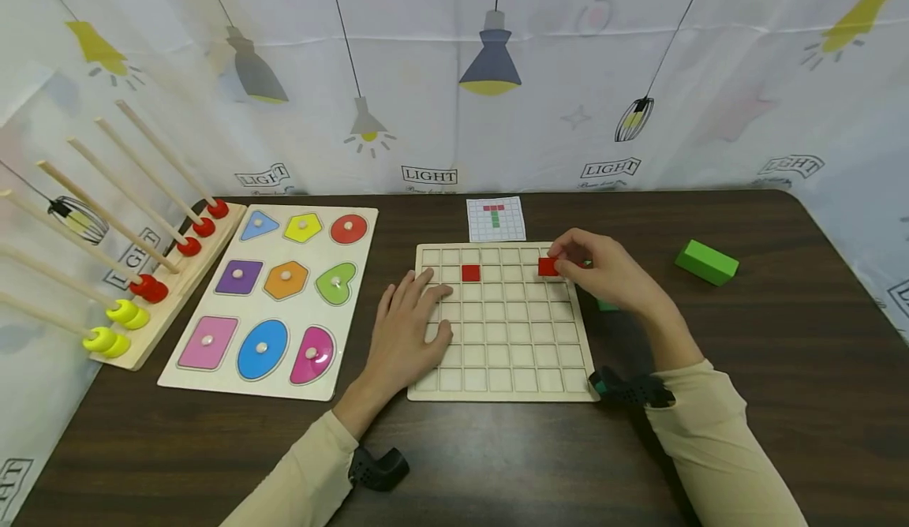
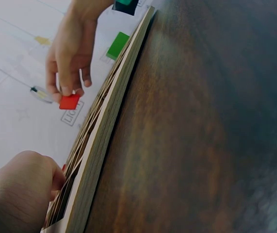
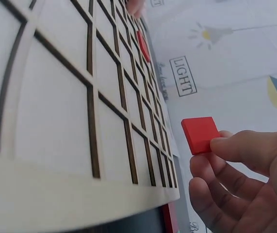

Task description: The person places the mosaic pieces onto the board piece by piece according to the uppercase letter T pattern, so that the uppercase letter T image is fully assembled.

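A square red tile (image 1: 547,267) is pinched between the thumb and fingers of my right hand (image 1: 604,270), held over the upper right of the wooden grid board (image 1: 511,356). In the right wrist view the held tile (image 3: 199,134) shows above the board's far corner. Another red tile (image 1: 471,273) sits in a cell of the board's second row, left of the middle. My left hand (image 1: 405,330) rests on the board's left edge with its fingers spread, holding nothing. Behind the board lies a pattern card (image 1: 495,219) with a red and green T shape.
Green blocks (image 1: 706,263) lie to the right, and more green (image 1: 607,305) peeks out beneath my right hand. A shape puzzle board (image 1: 268,385) is at the left, beside a peg stand (image 1: 135,353) with red and yellow beads. A printed curtain (image 1: 426,61) hangs behind the table.
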`<state>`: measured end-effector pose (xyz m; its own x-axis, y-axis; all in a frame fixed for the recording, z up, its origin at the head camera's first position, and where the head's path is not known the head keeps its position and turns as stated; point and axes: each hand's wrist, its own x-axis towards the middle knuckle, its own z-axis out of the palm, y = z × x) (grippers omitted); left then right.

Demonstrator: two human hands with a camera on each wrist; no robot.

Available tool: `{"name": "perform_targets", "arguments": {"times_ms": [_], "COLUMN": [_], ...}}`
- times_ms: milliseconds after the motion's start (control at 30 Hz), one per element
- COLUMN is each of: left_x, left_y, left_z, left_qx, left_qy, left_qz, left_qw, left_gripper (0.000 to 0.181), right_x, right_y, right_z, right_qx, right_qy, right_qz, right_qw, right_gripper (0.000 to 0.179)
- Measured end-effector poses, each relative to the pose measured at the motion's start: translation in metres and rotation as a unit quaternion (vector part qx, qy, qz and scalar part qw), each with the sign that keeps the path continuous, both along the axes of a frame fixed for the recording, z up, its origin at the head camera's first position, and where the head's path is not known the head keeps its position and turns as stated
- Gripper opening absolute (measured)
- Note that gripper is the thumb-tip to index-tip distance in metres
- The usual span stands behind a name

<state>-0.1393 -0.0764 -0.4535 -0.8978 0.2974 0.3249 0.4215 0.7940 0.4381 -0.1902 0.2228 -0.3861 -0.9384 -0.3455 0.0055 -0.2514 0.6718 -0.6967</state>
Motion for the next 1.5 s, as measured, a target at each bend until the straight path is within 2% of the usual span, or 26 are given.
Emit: {"name": "perform_targets", "arguments": {"times_ms": [300, 700, 1167, 1500], "left_x": [0.000, 0.001, 0.000, -0.001], "left_y": [0.001, 0.000, -0.001, -0.001], "left_z": [0.000, -0.001, 0.001, 0.000], "left_qx": [0.000, 0.003, -0.001, -0.006], "left_qy": [-0.002, -0.006, -0.005, -0.001], "left_qz": [0.000, -0.003, -0.002, 0.000], "left_qw": [1.0000, 1.0000, 1.0000, 1.0000], "left_gripper": [0.039, 0.039, 0.040, 0.039], "right_x": [-0.004, -0.011, -0.021, -0.020], "right_y": [-0.010, -0.033, -0.056, -0.066], "right_z": [0.001, -0.001, -0.008, -0.014], "right_qx": [-0.022, -0.053, -0.031, -0.007], "right_qy": [-0.003, -0.032, -0.010, -0.043], "right_qz": [0.002, 0.019, 0.036, 0.003], "right_qw": [0.9998, 0.9979, 0.9988, 0.9990], "right_gripper": [0.016, 0.014, 0.013, 0.014]}}
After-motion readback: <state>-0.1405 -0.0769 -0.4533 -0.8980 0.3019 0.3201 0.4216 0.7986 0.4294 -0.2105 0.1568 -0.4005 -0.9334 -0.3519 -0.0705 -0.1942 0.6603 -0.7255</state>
